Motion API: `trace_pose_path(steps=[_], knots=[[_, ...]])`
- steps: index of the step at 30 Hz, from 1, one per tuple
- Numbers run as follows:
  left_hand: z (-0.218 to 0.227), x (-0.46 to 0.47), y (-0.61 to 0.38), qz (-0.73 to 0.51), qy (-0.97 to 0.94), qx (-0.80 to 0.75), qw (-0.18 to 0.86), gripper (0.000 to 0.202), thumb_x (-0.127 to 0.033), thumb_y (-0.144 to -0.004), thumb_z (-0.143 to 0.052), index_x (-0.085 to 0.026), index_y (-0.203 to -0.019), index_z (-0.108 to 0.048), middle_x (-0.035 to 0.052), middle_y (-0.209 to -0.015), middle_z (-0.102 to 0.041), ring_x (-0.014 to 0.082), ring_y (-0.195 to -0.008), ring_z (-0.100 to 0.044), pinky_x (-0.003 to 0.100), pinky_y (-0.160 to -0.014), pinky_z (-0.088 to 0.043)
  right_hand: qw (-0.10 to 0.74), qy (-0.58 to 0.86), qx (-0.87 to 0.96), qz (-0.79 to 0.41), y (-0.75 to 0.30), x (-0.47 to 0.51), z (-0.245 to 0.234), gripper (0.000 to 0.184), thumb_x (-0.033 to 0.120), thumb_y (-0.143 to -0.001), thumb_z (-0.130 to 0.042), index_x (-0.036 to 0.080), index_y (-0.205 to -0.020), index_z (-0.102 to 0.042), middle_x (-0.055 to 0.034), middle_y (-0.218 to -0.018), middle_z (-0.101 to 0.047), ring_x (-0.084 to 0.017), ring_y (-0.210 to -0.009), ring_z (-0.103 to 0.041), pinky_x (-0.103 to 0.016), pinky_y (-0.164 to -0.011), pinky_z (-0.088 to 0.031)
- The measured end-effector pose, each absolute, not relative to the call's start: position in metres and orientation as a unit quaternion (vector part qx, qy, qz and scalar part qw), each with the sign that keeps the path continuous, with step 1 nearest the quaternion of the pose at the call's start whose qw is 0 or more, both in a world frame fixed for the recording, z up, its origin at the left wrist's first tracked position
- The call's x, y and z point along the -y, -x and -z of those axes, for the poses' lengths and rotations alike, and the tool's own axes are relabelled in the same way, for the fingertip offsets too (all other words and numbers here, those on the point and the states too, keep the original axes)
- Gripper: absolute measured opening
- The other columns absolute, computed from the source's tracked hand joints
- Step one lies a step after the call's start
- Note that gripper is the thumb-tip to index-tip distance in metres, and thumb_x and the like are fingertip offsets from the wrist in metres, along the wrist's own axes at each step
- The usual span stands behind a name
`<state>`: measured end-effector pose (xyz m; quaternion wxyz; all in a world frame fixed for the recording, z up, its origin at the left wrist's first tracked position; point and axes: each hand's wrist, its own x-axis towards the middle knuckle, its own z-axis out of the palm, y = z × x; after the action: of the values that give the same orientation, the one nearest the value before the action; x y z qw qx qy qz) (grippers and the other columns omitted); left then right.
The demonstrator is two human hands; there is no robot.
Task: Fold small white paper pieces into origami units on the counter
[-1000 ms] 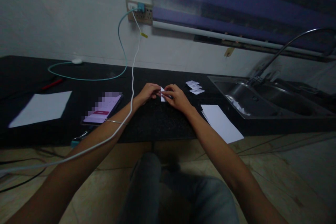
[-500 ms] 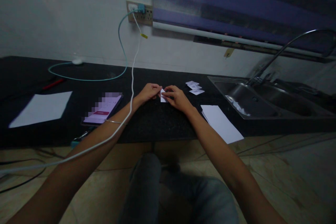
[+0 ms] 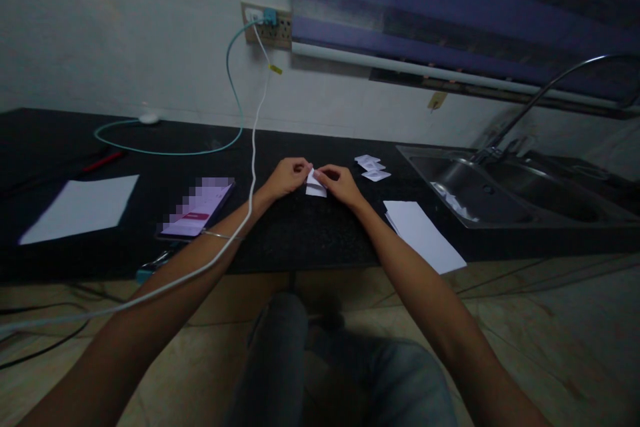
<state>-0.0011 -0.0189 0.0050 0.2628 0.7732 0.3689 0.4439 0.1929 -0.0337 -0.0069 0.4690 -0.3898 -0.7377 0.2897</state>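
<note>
Between my two hands is a small folded piece of white paper point(image 3: 316, 189), just above or on the dark countertop point(image 3: 300, 233). My left hand point(image 3: 289, 177) pinches its upper left corner between thumb and fingers. With thumb and fingertips, my right hand point(image 3: 340, 183) grips the paper's upper right side. The lower part of the paper shows below the fingers, with a fold line across it. Several small folded paper pieces point(image 3: 371, 167) lie to the right of my right hand. Nearer the front edge on that side rests a stack of white paper point(image 3: 425, 237).
A phone point(image 3: 197, 210) lies beside my left forearm, and a white sheet point(image 3: 80, 208) is farther left. A white cable point(image 3: 253, 160) hangs from the wall socket point(image 3: 267, 25) across my left forearm. At right is a steel sink point(image 3: 485, 190) with a tap point(image 3: 530, 103).
My right hand has shifted slightly right, and its fingers have changed from lying over the paper to gripping its upper side. More of the folded paper shows, with a raised flap.
</note>
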Motion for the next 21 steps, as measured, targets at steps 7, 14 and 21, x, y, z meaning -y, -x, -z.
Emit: trace_pose_path(steps=[7, 14, 21], knots=[[-0.008, 0.023, 0.0, -0.428, -0.799, -0.36, 0.22, 0.027, -0.033, -0.091, -0.053, -0.014, -0.077, -0.065, 0.0019, -0.072, -0.063, 0.0139, -0.068, -0.055, 0.024, -0.064, -0.039, 0.48, 0.39, 0.704, -0.349, -0.195, 0.026, 0.017, 0.033, 0.048, -0.075, -0.077, 0.017, -0.086, -0.078, -0.0043, -0.082, -0.076, -0.017, -0.072, -0.066, -0.029, -0.068, -0.05], [-0.008, 0.025, 0.0, -0.41, -0.801, -0.341, 0.273, 0.039, -0.047, -0.094, -0.048, -0.015, -0.078, -0.062, 0.0006, -0.067, -0.059, 0.0143, -0.064, -0.053, 0.025, -0.06, -0.039, 0.492, 0.408, 0.668, -0.383, -0.196, 0.026, 0.016, 0.033, 0.046, -0.069, -0.082, 0.016, -0.082, -0.079, -0.0057, -0.079, -0.077, -0.017, -0.068, -0.066, -0.029, -0.066, -0.049], [-0.011, 0.031, 0.001, -0.331, -0.841, -0.306, 0.298, 0.05, -0.055, -0.097, -0.04, -0.015, -0.078, -0.063, 0.0017, -0.067, -0.058, 0.0148, -0.062, -0.051, 0.026, -0.058, -0.039, 0.508, 0.41, 0.645, -0.396, -0.196, 0.029, 0.013, 0.033, 0.046, -0.065, -0.086, 0.017, -0.079, -0.08, -0.0068, -0.08, -0.077, -0.019, -0.071, -0.067, -0.031, -0.068, -0.05]])
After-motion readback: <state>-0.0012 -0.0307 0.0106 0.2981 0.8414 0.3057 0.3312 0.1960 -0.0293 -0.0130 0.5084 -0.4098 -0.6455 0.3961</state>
